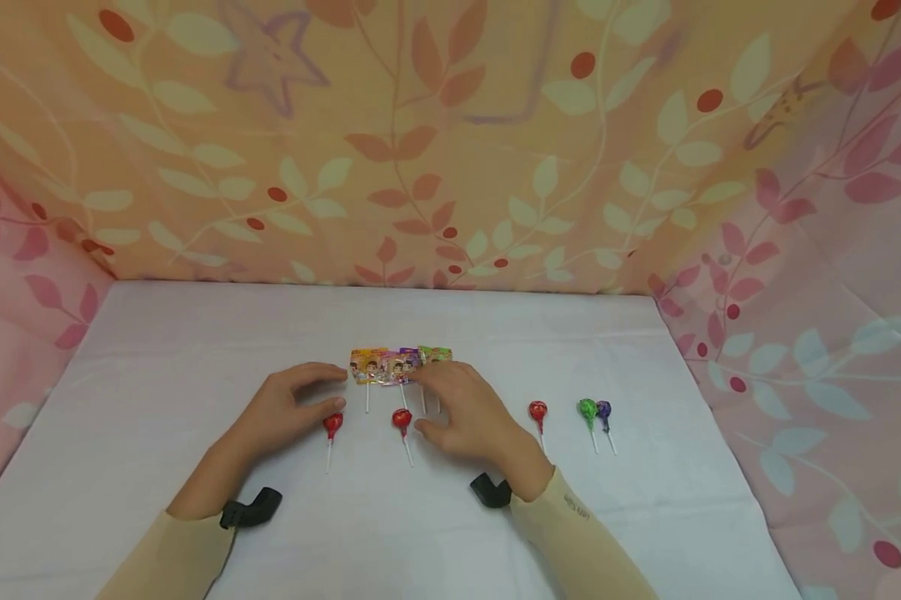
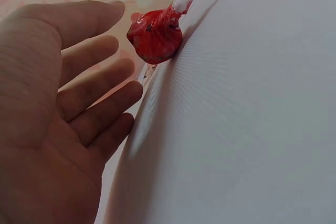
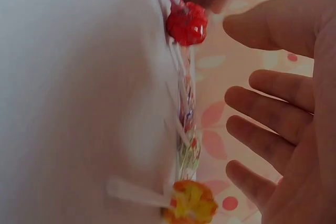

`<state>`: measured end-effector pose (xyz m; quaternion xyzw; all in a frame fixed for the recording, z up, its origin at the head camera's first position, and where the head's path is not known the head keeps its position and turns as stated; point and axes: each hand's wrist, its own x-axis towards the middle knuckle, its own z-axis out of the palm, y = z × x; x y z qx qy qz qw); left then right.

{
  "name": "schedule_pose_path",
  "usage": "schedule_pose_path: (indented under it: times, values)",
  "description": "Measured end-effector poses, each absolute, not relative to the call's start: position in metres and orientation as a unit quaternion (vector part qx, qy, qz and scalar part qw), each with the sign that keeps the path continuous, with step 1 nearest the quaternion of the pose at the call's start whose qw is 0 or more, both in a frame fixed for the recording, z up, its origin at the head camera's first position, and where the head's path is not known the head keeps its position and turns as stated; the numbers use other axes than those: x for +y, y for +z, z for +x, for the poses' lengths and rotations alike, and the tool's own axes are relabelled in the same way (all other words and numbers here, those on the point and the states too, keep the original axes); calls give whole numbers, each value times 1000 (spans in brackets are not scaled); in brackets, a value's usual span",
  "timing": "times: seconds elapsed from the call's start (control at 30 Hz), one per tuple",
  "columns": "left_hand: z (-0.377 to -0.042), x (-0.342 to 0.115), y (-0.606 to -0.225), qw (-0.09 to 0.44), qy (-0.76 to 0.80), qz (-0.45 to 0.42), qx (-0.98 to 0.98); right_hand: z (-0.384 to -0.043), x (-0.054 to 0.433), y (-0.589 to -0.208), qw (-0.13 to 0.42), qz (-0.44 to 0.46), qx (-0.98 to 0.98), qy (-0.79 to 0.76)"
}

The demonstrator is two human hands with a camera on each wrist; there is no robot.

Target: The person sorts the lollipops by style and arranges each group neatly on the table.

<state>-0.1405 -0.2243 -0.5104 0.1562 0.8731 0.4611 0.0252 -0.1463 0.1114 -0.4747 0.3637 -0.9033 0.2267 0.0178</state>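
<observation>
My left hand (image 1: 285, 410) is low over the white cloth, thumb and fingers apart. Its thumb is right at a red round lollipop (image 1: 333, 423), whose white stick points towards me; the left wrist view shows this red wrapper (image 2: 156, 38) beyond the spread fingers, nothing in the palm. My right hand (image 1: 471, 414) hovers beside a second red lollipop (image 1: 401, 419), fingers relaxed and holding nothing. Past its fingertips lie flat-wrapped lollipops (image 1: 370, 365) in a row, partly covered by that hand. A yellow-orange lollipop (image 3: 193, 203) shows in the right wrist view, hidden by the hand from above.
To the right lie another red lollipop (image 1: 538, 411), a green one (image 1: 588, 408) and a purple one (image 1: 603, 409), sticks towards me. A white cloth (image 1: 195, 333) covers the table. Patterned fabric (image 1: 390, 167) hangs behind and at both sides.
</observation>
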Motion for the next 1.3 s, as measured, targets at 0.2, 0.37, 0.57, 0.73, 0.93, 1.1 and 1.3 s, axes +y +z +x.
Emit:
schedule_pose_path:
  times: [0.2,0.37,0.57,0.73,0.93,1.1,1.3]
  values:
    - [-121,-228,-511,37,458,146,876,-133,109,-476,5,378,-899,220]
    - [-108,-229,-513,39,453,151,878,-124,107,-484,4,392,-897,204]
    - [-96,-230,-518,19,443,181,878,-114,105,-490,8,410,-895,176]
    - [-90,-232,-519,29,437,189,879,-110,104,-491,9,412,-897,157]
    - [-87,-232,-521,32,434,203,877,-111,105,-491,5,409,-900,154]
    - [-87,-233,-524,29,427,208,880,-111,105,-491,7,409,-898,160]
    - [-87,-235,-523,37,422,208,882,-112,105,-491,1,409,-898,165]
